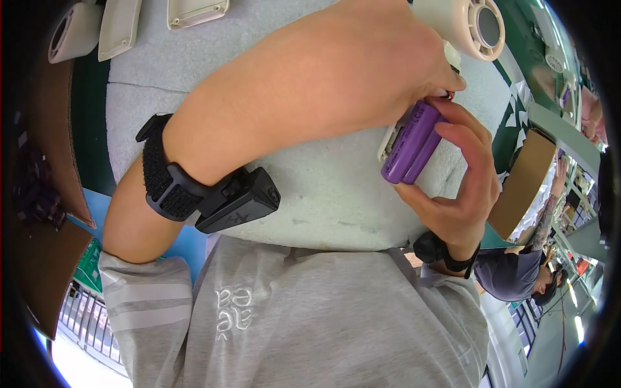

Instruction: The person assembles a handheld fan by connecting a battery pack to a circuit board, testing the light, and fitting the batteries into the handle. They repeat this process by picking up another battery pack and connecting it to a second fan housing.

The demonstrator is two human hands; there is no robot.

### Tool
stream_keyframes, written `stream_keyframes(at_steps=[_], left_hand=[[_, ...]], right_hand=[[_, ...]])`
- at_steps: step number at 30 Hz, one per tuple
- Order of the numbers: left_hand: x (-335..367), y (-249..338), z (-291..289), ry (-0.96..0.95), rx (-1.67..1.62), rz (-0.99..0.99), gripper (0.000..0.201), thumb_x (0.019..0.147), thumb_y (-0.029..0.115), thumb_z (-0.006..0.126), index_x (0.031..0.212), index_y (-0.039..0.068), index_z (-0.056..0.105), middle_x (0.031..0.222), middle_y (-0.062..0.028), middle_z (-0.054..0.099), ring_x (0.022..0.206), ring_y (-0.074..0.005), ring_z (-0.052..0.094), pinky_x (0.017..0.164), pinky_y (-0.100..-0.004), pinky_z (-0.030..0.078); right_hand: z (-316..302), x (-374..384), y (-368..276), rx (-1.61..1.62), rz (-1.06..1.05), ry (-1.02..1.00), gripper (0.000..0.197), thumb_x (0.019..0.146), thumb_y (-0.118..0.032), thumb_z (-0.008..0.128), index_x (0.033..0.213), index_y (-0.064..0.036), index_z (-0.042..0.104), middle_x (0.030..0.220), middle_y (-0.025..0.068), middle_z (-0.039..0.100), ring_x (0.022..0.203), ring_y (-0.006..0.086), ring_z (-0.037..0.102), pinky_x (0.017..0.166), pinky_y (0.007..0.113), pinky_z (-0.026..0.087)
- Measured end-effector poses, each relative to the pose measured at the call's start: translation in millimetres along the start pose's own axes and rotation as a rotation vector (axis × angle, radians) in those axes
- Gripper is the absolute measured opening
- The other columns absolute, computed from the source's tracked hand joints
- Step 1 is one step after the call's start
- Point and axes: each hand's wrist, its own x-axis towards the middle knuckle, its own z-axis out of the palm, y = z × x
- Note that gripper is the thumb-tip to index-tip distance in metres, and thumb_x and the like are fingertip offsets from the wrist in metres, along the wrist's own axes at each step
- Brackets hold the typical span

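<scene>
My right hand (469,184) grips a pair of joined purple cylindrical batteries (414,143) between thumb and fingers, tilted over the padded table. Part of a white plastic casing (388,141) shows behind the batteries' left side. My left hand (404,61) reaches across from the left, its fingertips closed just above the batteries' upper end. A bit of red and black wire (450,96) shows at those fingertips; what they pinch is mostly hidden under the hand. Beyond the left hand lies a cream fan-like housing (460,27) with a grey round centre.
A light grey foam mat (323,194) covers the green table. Cream shell pieces (119,29) and another round housing (76,32) lie at the far left. Cardboard boxes stand at the left (55,278) and right (522,184). Another person (511,275) is at the right.
</scene>
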Motion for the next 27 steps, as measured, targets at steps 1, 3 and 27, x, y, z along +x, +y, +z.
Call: stream_keyframes(at_steps=[1, 3, 27], left_hand=[[-0.3, 0.2, -0.9, 0.002, 0.001, -0.003, 0.022, 0.076, 0.007, 0.066, 0.097, 0.000, 0.062, 0.077, -0.0142, 0.056, 0.065, -0.0323, 0.060, 0.058, -0.0389, 0.048], [0.1, 0.2, -3.3, -0.047, 0.006, -0.036, 0.022, 0.076, 0.007, 0.065, 0.097, 0.001, 0.062, 0.077, -0.0148, 0.056, 0.065, -0.0324, 0.060, 0.058, -0.0390, 0.048], [5.0, 2.6, -9.7, -0.062, -0.124, -0.164, 0.015, 0.085, 0.009, 0.058, 0.093, 0.001, 0.068, 0.073, -0.0162, 0.059, 0.061, -0.0334, 0.058, 0.058, -0.0405, 0.045]], right_hand=[[0.8, -0.4, -1.0, -0.002, 0.027, 0.001, 0.064, 0.053, 0.000, 0.082, 0.112, 0.0004, 0.059, 0.120, 0.0227, 0.057, 0.110, 0.0345, 0.060, 0.091, 0.040, 0.051], [4.6, -0.2, -0.8, -0.005, 0.013, 0.039, 0.062, 0.053, 0.001, 0.083, 0.111, 0.0003, 0.060, 0.120, 0.0226, 0.057, 0.110, 0.0342, 0.060, 0.090, 0.040, 0.051], [5.5, -4.3, -6.6, -0.150, 0.110, 0.068, 0.058, 0.052, -0.009, 0.088, 0.105, 0.0040, 0.069, 0.122, 0.0234, 0.061, 0.105, 0.0307, 0.064, 0.084, 0.035, 0.055]])
